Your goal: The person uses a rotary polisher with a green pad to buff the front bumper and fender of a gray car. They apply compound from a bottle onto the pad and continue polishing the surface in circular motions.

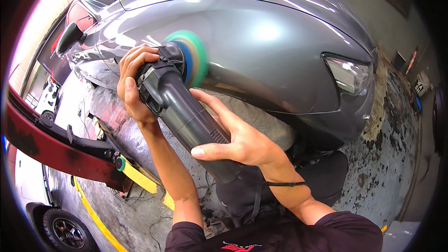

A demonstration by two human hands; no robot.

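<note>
Two bare forearms come up from the lower edge, out of dark short sleeves, both bent toward one machine. Right hand point(238, 135) is nearest: it lies wrapped around the rear barrel of the polisher point(186, 112), thumb along the near side and fingers curled over the top, closed on the grey body. A thin black strap crosses that wrist. Left hand point(135, 81) sits further up, fingers folded tight over the black head of the tool, wrist cocked inward.

No box, tub or tray shows anywhere near.

That polisher is a dark grey, tapering cylinder with vent slots near the right hand's grip. At its far end a round pad point(191, 56), green at the rim with blue and orange layers, is blurred with spin and pressed flat against the side of the grey car point(280, 42), just behind the front wheel arch.

Beyond, the car's glossy fender curves to a headlight point(347, 74). Off left, a red lift arm point(51, 144) with yellow parts lies on the stained concrete floor point(387, 154).
</note>
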